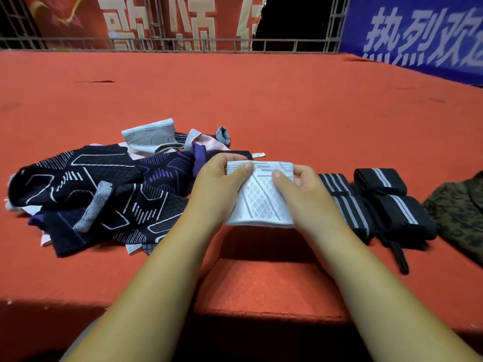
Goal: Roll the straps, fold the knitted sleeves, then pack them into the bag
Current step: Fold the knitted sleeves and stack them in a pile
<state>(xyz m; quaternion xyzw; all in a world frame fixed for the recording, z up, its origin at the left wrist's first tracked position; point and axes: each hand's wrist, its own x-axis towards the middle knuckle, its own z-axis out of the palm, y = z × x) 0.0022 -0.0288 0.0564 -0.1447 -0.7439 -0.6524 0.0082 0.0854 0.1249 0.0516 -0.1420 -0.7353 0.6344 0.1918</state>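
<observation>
Gripped in both hands over the red table: a folded white knitted sleeve. Left hand clamped on its left side, thumb flat on top, fingers curled underneath; right hand the same on the right side. Thumbs near each other but apart. Just left, a loose heap of dark patterned sleeves; just right, black grey-striped straps, some rolled, side by side; past those, at the frame edge, a camouflage bag. Farther back, a light grey sleeve on the heap, then a metal railing and banners.
</observation>
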